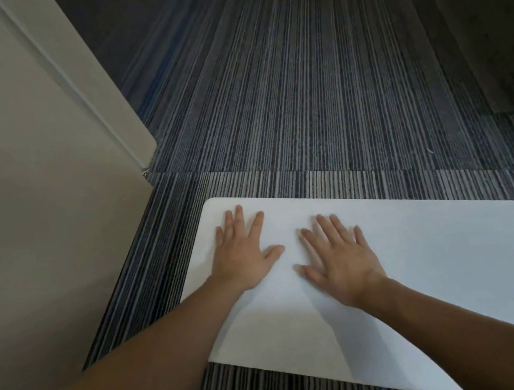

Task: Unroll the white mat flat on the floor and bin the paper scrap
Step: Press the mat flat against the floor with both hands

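The white mat lies spread flat on the striped carpet, its rounded left end near the wall and its right part running out of view. My left hand presses palm-down on the mat close to that left end, fingers straight and spread. My right hand presses flat beside it, a little nearer to me, fingers also spread. Neither hand holds anything. No paper scrap and no bin show in this view.
A pale wall fills the left side, ending in a white door edge with a small metal fitting at its foot. Blue-grey striped carpet stretches ahead, and a darker plain floor area lies at the far right.
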Demonstrator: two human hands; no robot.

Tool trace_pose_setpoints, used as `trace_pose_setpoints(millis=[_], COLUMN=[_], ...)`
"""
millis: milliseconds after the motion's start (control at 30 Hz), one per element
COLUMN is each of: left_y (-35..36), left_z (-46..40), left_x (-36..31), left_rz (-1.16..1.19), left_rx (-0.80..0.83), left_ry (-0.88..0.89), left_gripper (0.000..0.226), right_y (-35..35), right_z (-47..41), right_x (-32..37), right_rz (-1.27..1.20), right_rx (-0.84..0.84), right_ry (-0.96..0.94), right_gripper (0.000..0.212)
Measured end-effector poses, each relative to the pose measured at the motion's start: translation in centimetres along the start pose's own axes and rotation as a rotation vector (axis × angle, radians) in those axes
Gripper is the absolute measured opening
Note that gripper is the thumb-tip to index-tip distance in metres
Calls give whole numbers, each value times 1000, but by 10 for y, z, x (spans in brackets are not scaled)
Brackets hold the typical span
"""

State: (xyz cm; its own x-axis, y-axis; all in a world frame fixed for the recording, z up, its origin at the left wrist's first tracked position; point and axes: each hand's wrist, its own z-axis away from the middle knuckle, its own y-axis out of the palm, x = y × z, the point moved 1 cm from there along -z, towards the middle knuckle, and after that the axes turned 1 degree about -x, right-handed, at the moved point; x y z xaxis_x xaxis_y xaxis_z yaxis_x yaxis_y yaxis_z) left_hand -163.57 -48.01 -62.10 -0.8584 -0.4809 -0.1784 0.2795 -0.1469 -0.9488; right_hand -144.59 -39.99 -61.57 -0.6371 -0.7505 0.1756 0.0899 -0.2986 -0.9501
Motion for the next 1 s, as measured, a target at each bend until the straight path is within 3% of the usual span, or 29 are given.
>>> trace_pose_setpoints(millis=[200, 333, 700, 1000], left_y=[-12, -14, -17, -16], left_z=[-31, -40, -45, -44], left_x=[31, 44, 49, 45], left_rz=[-33, -41, 77, 143], left_rx=[30, 22, -14, -15], left_ry=[-63, -81, -90, -160], left_gripper=[112, 119, 92, 91], right_y=[-8, -8, -26, -30], right_z=[-65, -92, -131, -134], right_x=[50, 68, 94, 88], right_rz=[7, 56, 87, 21], right_rx=[3, 53, 194, 176], right_ry=[-105, -195, -359, -348], right_gripper=[76, 89, 107, 109])
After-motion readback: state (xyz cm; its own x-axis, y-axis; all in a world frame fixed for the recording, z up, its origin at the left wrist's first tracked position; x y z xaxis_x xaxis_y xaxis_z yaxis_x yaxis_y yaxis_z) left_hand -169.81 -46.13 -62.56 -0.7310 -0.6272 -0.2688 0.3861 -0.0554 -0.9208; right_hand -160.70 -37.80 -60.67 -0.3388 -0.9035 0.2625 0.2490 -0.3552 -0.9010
